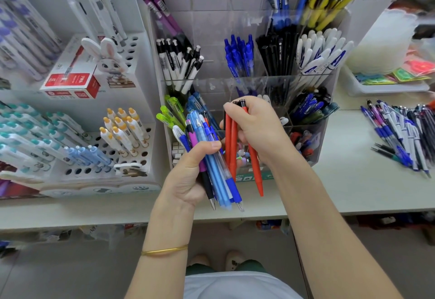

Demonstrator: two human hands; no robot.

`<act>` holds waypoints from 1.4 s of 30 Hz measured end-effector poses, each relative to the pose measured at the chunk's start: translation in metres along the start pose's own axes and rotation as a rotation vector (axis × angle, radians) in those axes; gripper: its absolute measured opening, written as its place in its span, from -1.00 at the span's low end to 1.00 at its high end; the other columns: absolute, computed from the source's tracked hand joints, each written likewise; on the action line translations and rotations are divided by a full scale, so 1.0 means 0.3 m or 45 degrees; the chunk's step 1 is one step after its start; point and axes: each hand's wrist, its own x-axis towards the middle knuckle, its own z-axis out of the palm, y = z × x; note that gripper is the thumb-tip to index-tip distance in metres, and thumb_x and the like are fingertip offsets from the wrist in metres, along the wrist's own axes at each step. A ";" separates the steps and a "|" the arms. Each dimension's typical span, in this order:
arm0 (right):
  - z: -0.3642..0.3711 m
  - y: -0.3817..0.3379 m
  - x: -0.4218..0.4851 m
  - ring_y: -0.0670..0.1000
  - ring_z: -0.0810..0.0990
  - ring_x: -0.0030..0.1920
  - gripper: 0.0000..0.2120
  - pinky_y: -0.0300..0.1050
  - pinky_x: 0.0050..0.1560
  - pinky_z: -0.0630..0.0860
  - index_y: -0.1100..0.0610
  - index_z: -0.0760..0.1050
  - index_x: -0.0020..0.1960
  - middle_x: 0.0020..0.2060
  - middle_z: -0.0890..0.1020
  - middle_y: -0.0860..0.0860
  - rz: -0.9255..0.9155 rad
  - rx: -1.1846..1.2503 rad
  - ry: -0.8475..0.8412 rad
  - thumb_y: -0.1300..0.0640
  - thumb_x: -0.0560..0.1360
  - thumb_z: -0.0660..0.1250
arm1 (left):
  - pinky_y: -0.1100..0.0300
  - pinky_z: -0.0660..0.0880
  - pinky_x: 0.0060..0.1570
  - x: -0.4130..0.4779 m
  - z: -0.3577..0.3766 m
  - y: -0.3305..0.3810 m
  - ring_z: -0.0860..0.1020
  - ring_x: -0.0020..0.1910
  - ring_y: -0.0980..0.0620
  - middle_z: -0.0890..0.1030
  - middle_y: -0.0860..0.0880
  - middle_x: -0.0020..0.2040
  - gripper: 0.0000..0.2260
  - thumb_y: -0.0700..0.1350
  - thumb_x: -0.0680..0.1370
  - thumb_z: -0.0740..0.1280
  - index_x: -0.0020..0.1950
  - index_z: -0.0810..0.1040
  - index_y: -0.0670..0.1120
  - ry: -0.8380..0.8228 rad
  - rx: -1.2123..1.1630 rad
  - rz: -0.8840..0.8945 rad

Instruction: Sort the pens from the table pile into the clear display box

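Note:
My left hand (186, 181) grips a mixed bundle of pens (211, 157), blue, purple and green, held upright in front of the clear display box (254, 82). My right hand (256, 129) holds three red pens (233, 143) by their upper ends, tips pointing down, right beside the bundle and over the box's front row. The box has several compartments filled with black-and-white, blue, black and white pens. The pen pile (402, 134) lies on the table (353, 181) at the far right, away from both hands.
White perforated pen stands (122, 148) with capped pens fill the left side, with a rabbit figure (110, 61) and a red box (70, 82) behind. A white tray (386, 87) with colourful packets sits at the right rear. The table's front edge runs below my hands.

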 end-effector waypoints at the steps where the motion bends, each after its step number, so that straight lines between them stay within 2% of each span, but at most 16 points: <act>1: -0.001 0.000 -0.002 -0.05 0.39 -0.58 -0.78 -0.09 -0.48 0.41 0.24 0.44 -0.21 -0.40 0.52 0.26 -0.012 -0.006 -0.022 0.16 0.58 0.25 | -0.02 0.60 -0.13 0.004 -0.003 -0.001 0.68 -0.34 -0.10 0.68 -0.16 -0.26 -0.92 -0.25 0.27 0.41 -0.39 0.69 -0.13 0.018 0.034 0.006; 3: 0.000 0.005 -0.003 -0.09 0.30 -0.60 -0.76 -0.21 -0.55 0.30 0.33 0.46 -0.16 -0.50 0.40 0.12 -0.019 -0.019 -0.043 0.15 0.57 0.29 | -0.03 0.61 -0.16 0.007 -0.002 -0.002 0.67 -0.34 -0.10 0.67 -0.16 -0.26 -0.92 -0.27 0.25 0.44 -0.29 0.68 -0.17 0.049 0.105 0.004; 7: 0.003 0.014 0.001 -0.14 0.34 -0.62 -0.78 -0.29 -0.56 0.29 0.31 0.49 -0.15 -0.60 0.40 -0.11 -0.042 -0.091 -0.026 0.14 0.54 0.34 | -0.07 0.60 -0.12 0.006 0.015 -0.004 0.65 -0.37 -0.07 0.66 -0.15 -0.29 -0.74 -0.22 0.22 0.39 -0.11 0.59 -0.23 0.065 0.149 -0.010; 9: -0.002 0.012 0.007 -0.13 0.33 -0.61 -0.76 -0.23 -0.55 0.32 0.34 0.48 -0.13 -0.57 0.40 -0.05 -0.042 -0.101 0.003 0.14 0.54 0.33 | -0.08 0.60 -0.13 0.010 0.017 -0.001 0.65 -0.39 -0.07 0.66 -0.15 -0.31 -0.76 -0.22 0.24 0.39 -0.12 0.58 -0.23 0.090 0.139 -0.015; 11: -0.015 0.003 0.017 -0.10 0.33 -0.55 -0.78 -0.18 -0.46 0.31 0.26 0.47 -0.17 -0.49 0.42 0.01 -0.087 -0.107 0.113 0.13 0.55 0.30 | -0.10 0.64 -0.27 0.018 0.009 0.002 0.64 -0.41 -0.04 0.64 -0.14 -0.35 -0.89 -0.28 0.33 0.38 -0.17 0.56 -0.24 0.133 0.097 -0.020; 13: -0.037 -0.016 0.038 -0.08 0.37 -0.47 -0.82 -0.12 -0.39 0.34 0.10 0.42 -0.20 -0.41 0.46 0.02 -0.158 -0.123 0.290 0.10 0.57 0.25 | 0.08 0.60 -0.44 0.025 -0.001 0.004 0.62 -0.42 0.01 0.61 -0.13 -0.38 -0.95 -0.34 0.47 0.30 -0.18 0.54 -0.27 0.162 0.053 -0.010; 15: -0.059 -0.045 0.066 -0.04 0.42 -0.40 -0.86 -0.05 -0.36 0.43 0.03 0.38 -0.14 -0.34 0.49 0.03 -0.263 -0.146 0.462 0.09 0.61 0.21 | 0.17 0.58 -0.43 0.029 -0.009 0.002 0.60 -0.41 0.01 0.59 -0.13 -0.39 -0.92 -0.35 0.50 0.28 -0.18 0.54 -0.28 0.168 0.051 -0.011; 18: -0.063 -0.075 0.104 -0.01 0.46 -0.32 -0.86 0.01 -0.28 0.48 0.17 0.39 0.02 -0.29 0.48 -0.04 -0.526 -0.246 0.658 0.08 0.62 0.18 | 0.20 0.59 -0.41 0.028 0.000 0.001 0.55 -0.45 0.02 0.56 -0.10 -0.42 -0.91 -0.34 0.50 0.28 -0.18 0.54 -0.26 0.151 0.082 -0.003; 21: -0.033 -0.063 0.129 -0.03 0.44 -0.25 -0.73 -0.16 -0.29 0.35 0.29 0.42 0.07 -0.22 0.49 -0.04 -0.727 -0.474 0.744 0.06 0.60 0.19 | 0.19 0.58 -0.41 0.032 0.016 0.004 0.55 -0.45 0.04 0.55 -0.11 -0.41 -0.91 -0.35 0.51 0.27 -0.17 0.53 -0.25 0.133 0.099 0.026; 23: -0.017 -0.050 0.136 -0.02 0.44 -0.27 -0.66 -0.19 -0.34 0.31 0.30 0.46 0.04 -0.22 0.53 0.03 -0.844 -0.640 0.780 0.00 0.58 0.18 | 0.19 0.56 -0.44 0.032 0.019 0.007 0.55 -0.45 0.03 0.54 -0.12 -0.38 -0.91 -0.36 0.51 0.27 -0.17 0.53 -0.26 0.120 0.095 0.032; 28: -0.002 0.027 0.138 0.09 0.52 -0.30 -0.77 -0.14 -0.38 0.39 0.24 0.48 -0.11 -0.29 0.55 0.09 -0.939 -0.997 0.600 0.05 0.51 0.29 | 0.20 0.61 -0.35 0.036 -0.006 0.005 0.59 -0.42 0.04 0.59 -0.10 -0.38 -0.94 -0.32 0.48 0.30 -0.14 0.57 -0.25 0.125 0.135 0.024; 32: -0.004 0.083 0.116 0.15 0.52 -0.11 -0.81 -0.11 -0.21 0.32 0.23 0.49 -0.04 -0.14 0.56 0.12 -0.630 -1.127 0.359 0.11 0.49 0.39 | 0.19 0.61 -0.32 0.040 -0.030 0.009 0.62 -0.38 0.05 0.61 -0.09 -0.36 -0.83 -0.32 0.31 0.43 -0.12 0.59 -0.24 0.078 0.136 0.011; 35: -0.021 0.058 0.078 0.10 0.50 -0.08 -0.83 -0.13 -0.08 0.34 0.20 0.55 -0.01 -0.12 0.57 0.08 -0.646 -1.044 0.408 0.08 0.51 0.35 | 0.21 0.58 -0.35 0.041 -0.050 0.015 0.61 -0.38 0.05 0.60 -0.09 -0.35 -0.83 -0.25 0.25 0.44 -0.18 0.62 -0.20 -0.013 0.141 0.008; 37: -0.020 0.010 0.027 0.04 0.53 -0.15 -0.83 -0.15 -0.09 0.39 0.19 0.59 -0.08 -0.19 0.59 0.04 -0.638 -0.821 0.433 0.08 0.52 0.33 | 0.21 0.57 -0.36 0.038 -0.055 0.017 0.59 -0.38 0.04 0.57 -0.09 -0.34 -0.77 -0.19 0.19 0.47 -0.19 0.63 -0.19 -0.090 0.151 0.013; 40: 0.001 -0.056 -0.030 -0.03 0.57 -0.40 -0.64 -0.08 -0.27 0.54 0.24 0.57 -0.21 -0.37 0.60 0.11 -0.203 -0.504 0.006 -0.06 0.54 0.29 | 0.21 0.53 -0.40 0.031 -0.052 0.018 0.55 -0.40 0.06 0.55 -0.06 -0.32 -0.80 -0.17 0.19 0.45 -0.22 0.62 -0.16 -0.219 0.166 0.046; 42: 0.016 -0.062 -0.031 -0.07 0.48 -0.55 -0.61 -0.14 -0.42 0.47 0.24 0.45 -0.28 -0.48 0.50 0.08 -0.017 -0.412 -0.178 -0.05 0.56 0.26 | 0.21 0.53 -0.40 0.023 -0.042 0.015 0.54 -0.40 0.07 0.56 -0.04 -0.31 -0.80 -0.20 0.20 0.45 -0.21 0.61 -0.16 -0.308 0.135 0.036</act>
